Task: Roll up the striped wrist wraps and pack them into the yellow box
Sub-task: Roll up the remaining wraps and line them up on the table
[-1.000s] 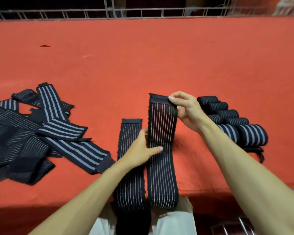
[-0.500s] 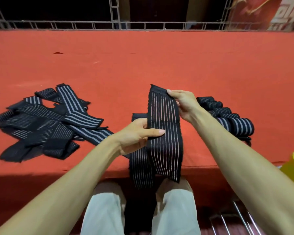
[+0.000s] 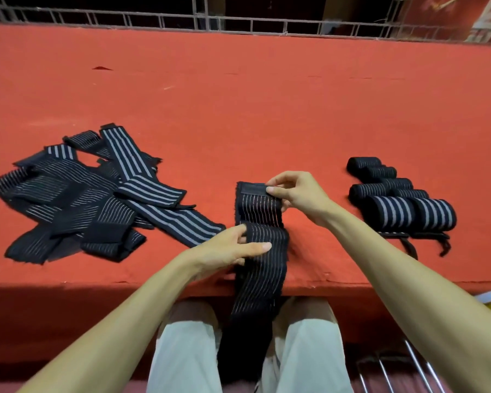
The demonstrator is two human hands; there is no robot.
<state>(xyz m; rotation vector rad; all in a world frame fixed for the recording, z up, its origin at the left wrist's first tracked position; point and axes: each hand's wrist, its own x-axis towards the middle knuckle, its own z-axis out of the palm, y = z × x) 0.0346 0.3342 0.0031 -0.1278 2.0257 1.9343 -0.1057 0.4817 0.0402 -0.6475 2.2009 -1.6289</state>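
A red-covered table (image 3: 267, 109) carried a loose heap of striped wrist wraps (image 3: 77, 199) at left and a cluster of rolled wraps (image 3: 403, 202) at right. Between them one wrap (image 3: 260, 251) hung over the table's near edge; the right hand (image 3: 298, 194) pinched its far end, and the left hand (image 3: 233, 248) gripped its middle with fingers (image 3: 255, 246) closed on it.

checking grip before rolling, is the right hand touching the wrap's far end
Touching. The head view shows the right hand pinching the far end of the striped wrap.
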